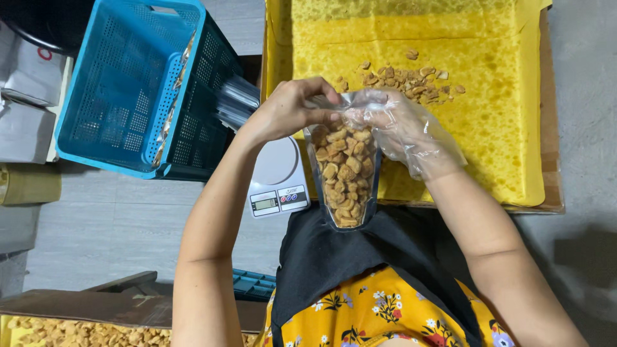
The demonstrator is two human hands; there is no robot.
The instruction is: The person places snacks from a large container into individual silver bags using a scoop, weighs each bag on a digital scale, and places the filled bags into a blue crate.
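A: Two hands at pouch mouth. Left hand (289, 109) bare, fingertips pinching top edge of clear pouch (344, 177). Right hand (402, 132) in thin plastic glove, gripping other side of rim.

B: Pouch where?

A: Held upright above digital scale (277, 177), in front of yellow-lined tray (488, 141). Packed w/ fried snack pieces (344, 167).

B: Risk?

A: Probably a spill if pinch slips; pouch filled nearly to top.

B: Other containers?

A: Tray w/ small loose pile (411, 80). Blue crate (122, 90) w/ pouches.

- Pouch (344, 177) hangs between both hands: left hand (289, 109) and right hand (402, 132) at its top.
- Scale (277, 177) just left of the pouch.
- Crate (128, 83) left of the scale.
- Snack pile (411, 80) on the tray (501, 128), behind the hands.
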